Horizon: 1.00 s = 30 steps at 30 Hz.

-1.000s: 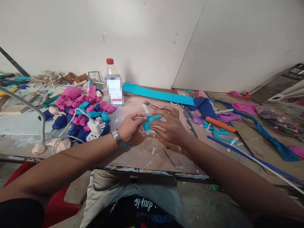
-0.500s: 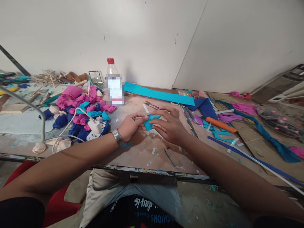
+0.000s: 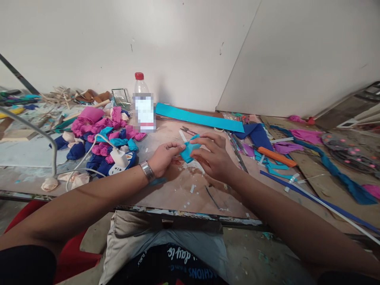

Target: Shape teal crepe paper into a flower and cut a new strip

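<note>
A small folded piece of turquoise crepe paper (image 3: pixel 187 153) is held above the table between my two hands. My left hand (image 3: pixel 162 158), with a metal watch on its wrist, pinches the left edge between thumb and fingers. From the right, my right hand (image 3: pixel 214 155) has its bent fingers at the paper's right edge, the fingertips gripping it; its thumb is partly hidden. Just behind the paper lie a narrow white strip (image 3: pixel 183 135) and a small pair of snips (image 3: pixel 188 131).
A red-capped bottle (image 3: pixel 140 85) stands behind a blurred phone (image 3: pixel 145 113). Crumpled pink and blue bundles (image 3: pixel 92 126) and a white plug on a power strip (image 3: pixel 119 157) lie left. A long turquoise strip (image 3: pixel 198 117) runs along the wall. An orange cutter (image 3: pixel 276 156) lies right.
The turquoise paper has been turned and folded a little between the fingers, and its upper right corner now sticks up higher. Both hands stay in nearly the same place.
</note>
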Each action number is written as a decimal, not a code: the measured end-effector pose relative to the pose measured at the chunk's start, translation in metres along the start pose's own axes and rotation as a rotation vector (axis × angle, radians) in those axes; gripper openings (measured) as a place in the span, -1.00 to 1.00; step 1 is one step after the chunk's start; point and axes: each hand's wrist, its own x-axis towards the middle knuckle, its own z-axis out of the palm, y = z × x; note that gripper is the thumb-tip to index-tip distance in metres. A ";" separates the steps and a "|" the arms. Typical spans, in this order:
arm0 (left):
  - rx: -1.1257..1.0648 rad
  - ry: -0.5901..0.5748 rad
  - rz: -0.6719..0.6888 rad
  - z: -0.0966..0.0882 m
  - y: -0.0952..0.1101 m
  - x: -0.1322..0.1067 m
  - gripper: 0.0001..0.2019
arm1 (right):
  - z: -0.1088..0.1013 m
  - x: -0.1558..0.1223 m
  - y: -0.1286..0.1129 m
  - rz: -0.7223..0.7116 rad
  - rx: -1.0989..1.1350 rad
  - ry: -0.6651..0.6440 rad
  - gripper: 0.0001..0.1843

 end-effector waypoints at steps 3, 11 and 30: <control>-0.018 -0.014 -0.021 0.000 0.001 -0.001 -0.52 | 0.000 0.000 0.001 0.011 -0.003 0.015 -0.85; 0.010 -0.014 -0.052 0.000 0.001 -0.001 -0.60 | -0.001 0.000 0.000 -0.014 -0.050 0.031 -0.89; -0.012 -0.071 -0.106 0.001 0.000 -0.002 -0.71 | 0.000 -0.002 0.000 -0.063 -0.041 0.142 -0.89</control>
